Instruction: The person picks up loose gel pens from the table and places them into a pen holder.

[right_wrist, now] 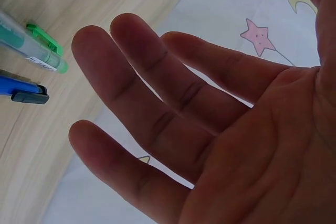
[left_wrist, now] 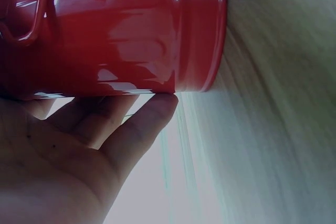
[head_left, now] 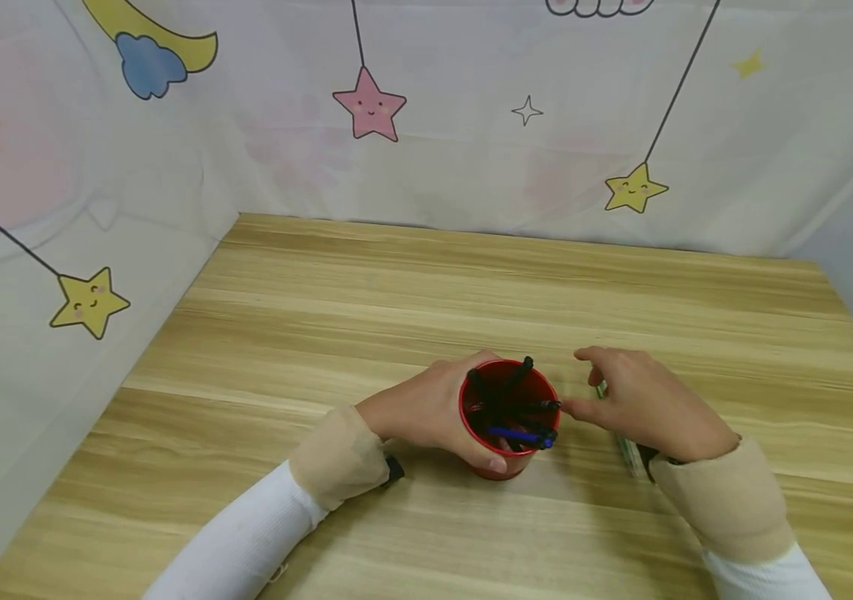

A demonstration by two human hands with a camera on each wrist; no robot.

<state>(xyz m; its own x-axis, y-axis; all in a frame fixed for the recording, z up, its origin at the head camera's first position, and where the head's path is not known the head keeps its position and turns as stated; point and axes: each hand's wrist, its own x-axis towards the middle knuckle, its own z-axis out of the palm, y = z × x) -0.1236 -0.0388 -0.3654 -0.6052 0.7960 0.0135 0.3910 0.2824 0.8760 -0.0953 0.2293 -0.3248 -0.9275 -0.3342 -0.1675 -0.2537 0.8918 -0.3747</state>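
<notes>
My left hand (head_left: pixel 429 408) grips a red cup (head_left: pixel 497 468) from its left side, the thumb in front near the rim and fingers round the back. Several dark pens stand in the cup, along with a blue pen (head_left: pixel 516 435). In the left wrist view the cup's glossy wall (left_wrist: pixel 121 40) and base lip show, with fingertips against it. To the right of the cup, my right hand (head_left: pixel 647 404) has its fingers extended and apart, the thumb tip at the rim in the head view. Its palm holds nothing in the right wrist view.
A clear-barrelled pen with a green clip (right_wrist: pixel 44 39) and a blue pen with a black clip (right_wrist: pixel 26 90) lie on the wooden table (head_left: pixel 396 283) by the right hand. Star-printed white cloth (head_left: pixel 471 183) borders the table at the back and sides.
</notes>
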